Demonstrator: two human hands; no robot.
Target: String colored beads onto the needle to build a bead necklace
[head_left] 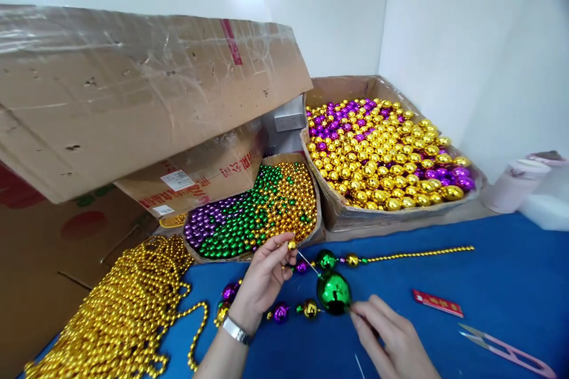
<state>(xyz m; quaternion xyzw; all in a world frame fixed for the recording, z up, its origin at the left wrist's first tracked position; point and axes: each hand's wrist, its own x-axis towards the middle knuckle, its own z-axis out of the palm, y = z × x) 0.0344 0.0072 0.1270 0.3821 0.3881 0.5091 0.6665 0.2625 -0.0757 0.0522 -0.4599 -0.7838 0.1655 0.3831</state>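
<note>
My left hand, with a silver watch at the wrist, pinches a small gold bead on a pale string. The string runs down to a large shiny green ball. At the ball's lower right, the fingertips of my right hand are closed together; what they pinch there is too small to make out. Behind and left of the green ball lies a strand with a smaller green ball, a purple ball and a gold ball. My left hand hides part of it.
A gold bead chain extends rightward on the blue cloth. Pink thread snips and a red packet lie right. Heaped gold chains lie left. Bead-filled cartons stand behind, near a pink bottle.
</note>
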